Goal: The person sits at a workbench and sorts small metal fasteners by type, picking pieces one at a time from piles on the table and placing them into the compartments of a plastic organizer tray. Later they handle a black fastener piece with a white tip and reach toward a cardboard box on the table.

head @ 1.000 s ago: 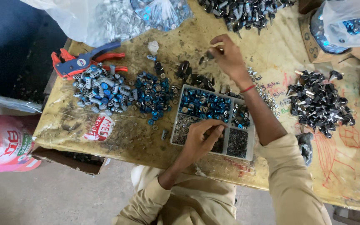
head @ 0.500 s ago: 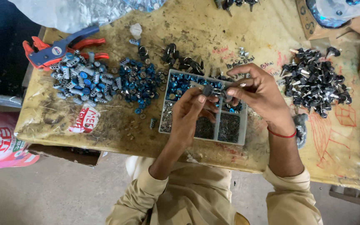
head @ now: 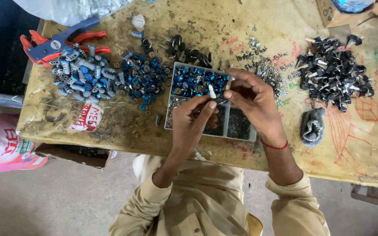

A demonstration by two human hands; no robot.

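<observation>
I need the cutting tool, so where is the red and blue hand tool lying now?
In the head view, the red and blue hand tool lies at the far left corner of the worn yellow table, just beyond the pile of grey and blue cylinders.

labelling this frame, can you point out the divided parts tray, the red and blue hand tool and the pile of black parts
divided parts tray (head: 240,131), head view, on its lower right compartment
red and blue hand tool (head: 54,45), head view, on the blue body near the pivot
pile of black parts (head: 332,72), head view, on the middle of the heap
</observation>
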